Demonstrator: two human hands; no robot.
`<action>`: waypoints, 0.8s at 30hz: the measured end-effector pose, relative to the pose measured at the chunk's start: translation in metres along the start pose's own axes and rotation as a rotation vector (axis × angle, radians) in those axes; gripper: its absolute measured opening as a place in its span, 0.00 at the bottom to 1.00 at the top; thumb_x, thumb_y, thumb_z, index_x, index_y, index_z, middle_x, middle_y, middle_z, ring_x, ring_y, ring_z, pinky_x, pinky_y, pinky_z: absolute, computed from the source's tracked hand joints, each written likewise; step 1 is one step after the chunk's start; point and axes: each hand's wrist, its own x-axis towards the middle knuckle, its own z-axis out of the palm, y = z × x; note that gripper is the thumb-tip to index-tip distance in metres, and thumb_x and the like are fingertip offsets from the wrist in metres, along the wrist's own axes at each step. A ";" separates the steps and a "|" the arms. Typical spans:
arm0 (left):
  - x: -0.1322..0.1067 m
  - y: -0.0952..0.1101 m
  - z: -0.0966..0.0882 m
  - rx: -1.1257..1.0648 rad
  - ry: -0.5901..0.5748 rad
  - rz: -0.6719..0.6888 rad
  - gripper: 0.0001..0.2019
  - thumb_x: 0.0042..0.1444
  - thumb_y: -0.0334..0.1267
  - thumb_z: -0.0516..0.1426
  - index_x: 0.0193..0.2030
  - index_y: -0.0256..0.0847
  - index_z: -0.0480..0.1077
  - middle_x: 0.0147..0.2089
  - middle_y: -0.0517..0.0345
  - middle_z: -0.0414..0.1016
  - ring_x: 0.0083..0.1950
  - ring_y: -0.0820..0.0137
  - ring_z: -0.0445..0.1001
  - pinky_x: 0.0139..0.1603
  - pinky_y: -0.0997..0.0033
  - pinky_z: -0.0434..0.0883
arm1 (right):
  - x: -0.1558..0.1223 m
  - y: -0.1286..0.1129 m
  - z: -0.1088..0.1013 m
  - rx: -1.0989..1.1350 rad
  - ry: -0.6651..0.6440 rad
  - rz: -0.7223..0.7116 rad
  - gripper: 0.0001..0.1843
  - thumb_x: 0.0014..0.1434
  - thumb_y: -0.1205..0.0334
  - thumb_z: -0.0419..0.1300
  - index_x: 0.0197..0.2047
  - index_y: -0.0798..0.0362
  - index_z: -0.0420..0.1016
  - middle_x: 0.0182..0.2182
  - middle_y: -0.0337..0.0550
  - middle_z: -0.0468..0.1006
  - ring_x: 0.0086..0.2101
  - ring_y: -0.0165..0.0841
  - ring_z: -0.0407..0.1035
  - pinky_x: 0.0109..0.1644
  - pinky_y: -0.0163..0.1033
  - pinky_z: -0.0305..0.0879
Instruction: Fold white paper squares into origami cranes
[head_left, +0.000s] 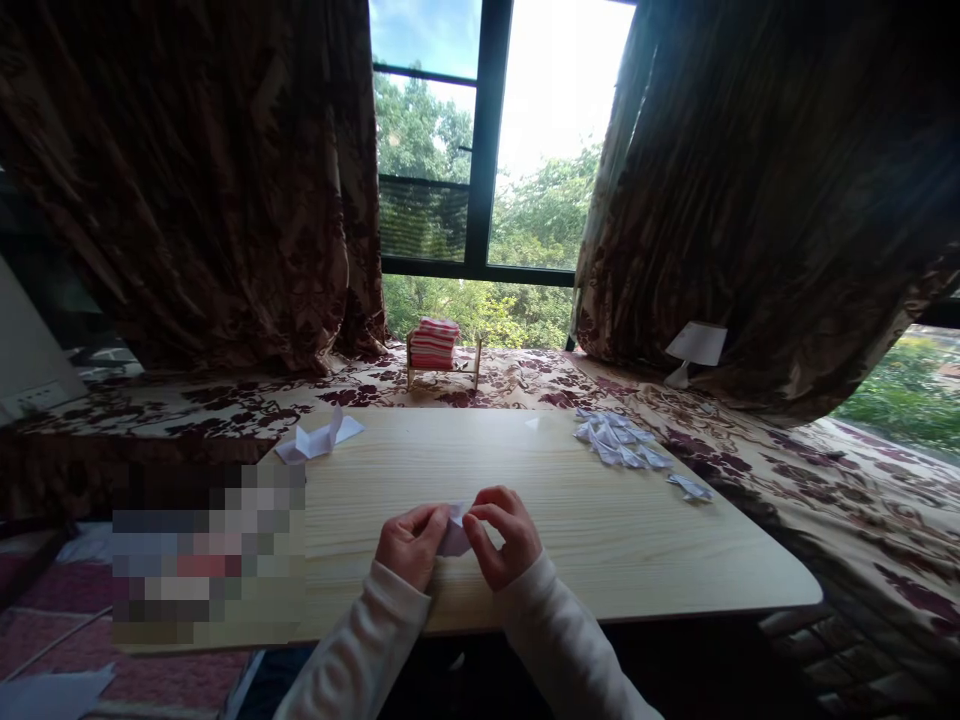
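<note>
Between my hands, above the front part of the light wooden table [360, 510], is a small folded piece of white paper [453, 541]. My left hand [411, 543] pinches its left side between thumb and fingers. At the paper's upper right edge, the thumb and forefinger of my right hand [506, 536] come together on it. A pile of folded paper pieces [615, 440] lies at the table's far right, with a separate folded piece [690, 488] nearer the right edge. Creased white sheets [321, 438] rest at the far left corner.
Behind the table, a patterned window seat [517, 380] carries a small rack [444, 374] with striped folded cloth [435, 343] and a white lamp [696, 348]. Dark curtains [225, 200] flank the window. A pixelated patch [210, 555] hides the table's left side.
</note>
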 end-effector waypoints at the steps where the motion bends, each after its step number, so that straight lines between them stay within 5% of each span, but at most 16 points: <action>1: 0.000 0.000 0.000 -0.002 -0.001 0.005 0.10 0.43 0.40 0.57 0.24 0.36 0.76 0.21 0.59 0.74 0.26 0.70 0.69 0.28 0.76 0.65 | 0.000 0.000 0.000 -0.009 -0.009 -0.005 0.05 0.52 0.66 0.55 0.27 0.52 0.71 0.28 0.43 0.69 0.31 0.34 0.63 0.35 0.42 0.62; 13: 0.002 -0.009 0.003 -0.070 -0.050 -0.017 0.11 0.40 0.42 0.59 0.21 0.35 0.73 0.18 0.60 0.71 0.22 0.73 0.67 0.24 0.76 0.63 | -0.002 0.012 0.006 0.028 0.022 -0.053 0.04 0.51 0.67 0.55 0.25 0.52 0.67 0.28 0.42 0.69 0.31 0.33 0.64 0.35 0.40 0.61; 24: 0.003 -0.012 0.001 -0.084 -0.067 0.048 0.09 0.39 0.41 0.61 0.23 0.37 0.75 0.27 0.55 0.74 0.32 0.67 0.70 0.34 0.72 0.66 | 0.001 0.003 0.001 0.136 0.046 -0.016 0.05 0.53 0.68 0.54 0.26 0.53 0.66 0.28 0.43 0.68 0.32 0.33 0.63 0.36 0.41 0.63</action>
